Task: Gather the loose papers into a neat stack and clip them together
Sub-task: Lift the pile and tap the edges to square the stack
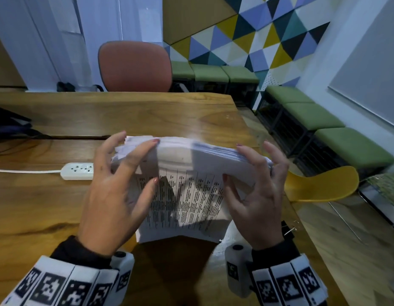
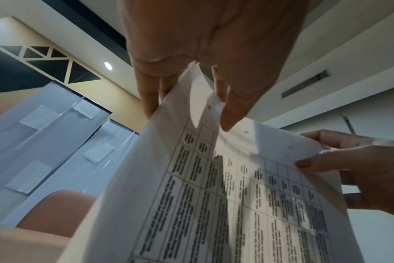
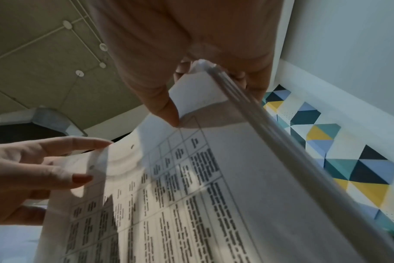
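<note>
A thick stack of printed papers (image 1: 187,195) stands tilted on its lower edge on the wooden table (image 1: 48,206), with a table of text facing me. My left hand (image 1: 125,180) holds its left side, thumb on the front sheet and fingers over the uneven top corner. My right hand (image 1: 258,191) pinches the right side the same way. The left wrist view shows the papers (image 2: 214,204) between thumb and fingers of the left hand (image 2: 209,44). The right wrist view shows the stack's edge (image 3: 247,110) under the right hand (image 3: 169,44). A black binder clip (image 1: 288,229) lies by my right wrist.
A white power strip (image 1: 78,171) with its cord lies left of the papers. Dark gear and cables (image 1: 8,124) sit at the table's far left. An orange chair (image 1: 136,67) stands behind the table, a yellow chair (image 1: 324,184) to the right, near the table's right edge.
</note>
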### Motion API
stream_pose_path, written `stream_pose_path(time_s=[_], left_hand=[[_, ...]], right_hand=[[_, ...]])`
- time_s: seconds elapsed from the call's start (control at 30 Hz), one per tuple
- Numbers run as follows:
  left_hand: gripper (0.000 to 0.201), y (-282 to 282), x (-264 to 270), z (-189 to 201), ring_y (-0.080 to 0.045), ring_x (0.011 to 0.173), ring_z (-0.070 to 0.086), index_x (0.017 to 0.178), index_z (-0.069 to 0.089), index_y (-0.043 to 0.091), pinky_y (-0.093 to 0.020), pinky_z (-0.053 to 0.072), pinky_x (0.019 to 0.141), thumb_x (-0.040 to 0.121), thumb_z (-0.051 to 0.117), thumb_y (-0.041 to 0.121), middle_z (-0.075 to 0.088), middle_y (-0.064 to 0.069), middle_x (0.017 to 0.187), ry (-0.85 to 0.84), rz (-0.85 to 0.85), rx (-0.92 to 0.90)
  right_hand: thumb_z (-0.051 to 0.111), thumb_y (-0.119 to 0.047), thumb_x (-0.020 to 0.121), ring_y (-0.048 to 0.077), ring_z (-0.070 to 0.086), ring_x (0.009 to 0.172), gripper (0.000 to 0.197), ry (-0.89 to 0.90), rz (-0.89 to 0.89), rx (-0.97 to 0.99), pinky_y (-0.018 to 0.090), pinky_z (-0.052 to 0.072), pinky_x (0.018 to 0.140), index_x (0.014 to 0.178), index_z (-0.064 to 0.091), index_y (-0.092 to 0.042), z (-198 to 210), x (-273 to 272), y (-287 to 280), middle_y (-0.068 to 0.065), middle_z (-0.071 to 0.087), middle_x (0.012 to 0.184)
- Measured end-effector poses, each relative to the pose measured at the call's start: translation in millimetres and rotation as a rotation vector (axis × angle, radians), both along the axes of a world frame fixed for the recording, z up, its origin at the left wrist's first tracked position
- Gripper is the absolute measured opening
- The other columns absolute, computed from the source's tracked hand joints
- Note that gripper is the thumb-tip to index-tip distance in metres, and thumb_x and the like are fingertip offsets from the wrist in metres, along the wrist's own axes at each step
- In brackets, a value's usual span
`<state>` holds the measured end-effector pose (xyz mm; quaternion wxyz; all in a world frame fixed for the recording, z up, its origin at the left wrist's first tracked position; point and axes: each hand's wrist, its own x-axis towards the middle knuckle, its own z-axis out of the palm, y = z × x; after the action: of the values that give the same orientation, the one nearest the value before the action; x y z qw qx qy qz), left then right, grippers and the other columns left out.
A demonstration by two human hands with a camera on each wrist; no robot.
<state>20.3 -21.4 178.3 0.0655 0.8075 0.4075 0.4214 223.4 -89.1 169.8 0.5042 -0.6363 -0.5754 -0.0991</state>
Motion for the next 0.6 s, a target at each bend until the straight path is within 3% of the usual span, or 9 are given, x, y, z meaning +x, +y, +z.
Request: stream_pose_path(time_s=[0.1, 0.17, 0.2, 0.27, 0.33, 0.37, 0.43, 0.5, 0.6], left_hand=[[0.074, 0.1, 2.1, 1.5, 0.004, 0.106, 0.024, 0.135, 0.038, 0.023, -0.009, 0.032, 0.069, 0.070, 0.074, 0.014, 0.042, -0.022, 0.131, 0.017, -0.011, -0.028], [0.087, -3.0, 7.2, 2.6, 0.007, 0.099, 0.029, 0.141, 0.028, 0.021, -0.011, 0.035, 0.067, 0.069, 0.074, 0.011, 0.044, -0.016, 0.132, -0.001, -0.019, -0.046], [0.094, -2.3, 7.7, 0.2, 0.011, 0.099, 0.033, 0.144, 0.021, 0.018, -0.015, 0.043, 0.074, 0.068, 0.076, 0.010, 0.041, -0.007, 0.136, -0.047, -0.038, -0.068], [0.112, 5.2, 4.8, -6.7, 0.021, 0.116, 0.034, 0.147, 0.010, 0.015, -0.014, 0.039, 0.098, 0.061, 0.082, 0.015, 0.026, 0.016, 0.143, -0.269, -0.121, -0.170], [0.116, 16.0, -0.6, -13.8, 0.017, 0.121, 0.041, 0.146, 0.012, 0.022, -0.013, 0.041, 0.098, 0.055, 0.084, 0.021, 0.027, 0.018, 0.144, -0.537, -0.231, -0.417], [0.110, 19.6, -2.0, -17.9, 0.015, 0.112, 0.051, 0.144, 0.022, 0.023, -0.009, 0.046, 0.087, 0.053, 0.084, 0.023, 0.041, 0.015, 0.139, -0.601, -0.284, -0.575], [0.081, 22.4, 0.7, -26.7, 0.005, 0.095, 0.065, 0.125, 0.049, 0.021, -0.008, 0.051, 0.071, 0.053, 0.082, 0.037, 0.071, 0.010, 0.108, -0.581, -0.390, -0.760], [0.050, 22.2, 5.9, -29.6, -0.008, 0.097, 0.067, 0.112, 0.058, 0.020, -0.014, 0.053, 0.074, 0.066, 0.074, 0.030, 0.073, 0.014, 0.103, -0.585, -0.402, -0.743], [0.034, 21.8, 4.9, -31.4, -0.004, 0.098, 0.066, 0.106, 0.060, 0.026, -0.014, 0.052, 0.076, 0.074, 0.067, 0.018, 0.071, 0.020, 0.102, -0.640, -0.376, -0.649]], right_hand=[[0.068, -0.010, 0.070, -0.012, 0.030, 0.113, 0.052, -0.005, 0.024, -0.007, -0.006, 0.027, 0.087, 0.119, 0.052, -0.018, 1.2, -1.2, 0.5, 0.017, 0.036, 0.131], [0.070, -0.003, 0.068, -0.002, 0.036, 0.110, 0.058, -0.004, 0.030, 0.013, -0.005, 0.029, 0.087, 0.120, 0.048, -0.019, 1.6, -2.2, 1.1, 0.016, 0.040, 0.127], [0.070, -0.001, 0.069, -0.001, 0.039, 0.109, 0.063, 0.024, 0.038, 0.038, -0.003, 0.032, 0.086, 0.124, 0.044, -0.020, 0.9, -1.1, 0.9, 0.015, 0.042, 0.126], [0.071, 0.003, 0.070, 0.003, 0.050, 0.101, 0.081, 0.246, 0.111, 0.075, 0.003, 0.042, 0.079, 0.134, 0.031, -0.026, -1.8, 4.5, 0.7, 0.013, 0.047, 0.121], [0.072, 0.008, 0.069, 0.004, 0.062, 0.089, 0.090, 0.606, 0.230, 0.023, 0.011, 0.050, 0.070, 0.138, 0.026, -0.028, -7.8, 13.1, 1.1, 0.004, 0.058, 0.107], [0.071, 0.009, 0.070, 0.003, 0.065, 0.084, 0.080, 0.743, 0.302, -0.041, 0.015, 0.052, 0.067, 0.132, 0.035, -0.025, -13.2, 16.9, 3.1, -0.003, 0.065, 0.098], [0.066, 0.008, 0.074, 0.001, 0.067, 0.077, 0.043, 0.851, 0.391, -0.170, 0.019, 0.053, 0.064, 0.105, 0.056, -0.019, -24.0, 21.6, 8.0, -0.008, 0.073, 0.082], [0.064, 0.001, 0.077, 0.003, 0.067, 0.075, 0.023, 0.840, 0.411, -0.165, 0.019, 0.053, 0.063, 0.089, 0.062, -0.019, -27.8, 21.8, 10.7, -0.009, 0.074, 0.079], [0.071, -0.025, 0.075, 0.008, 0.066, 0.081, 0.012, 0.845, 0.434, -0.107, 0.023, 0.055, 0.067, 0.086, 0.067, -0.028, -31.3, 21.7, 9.5, -0.008, 0.072, 0.084]])
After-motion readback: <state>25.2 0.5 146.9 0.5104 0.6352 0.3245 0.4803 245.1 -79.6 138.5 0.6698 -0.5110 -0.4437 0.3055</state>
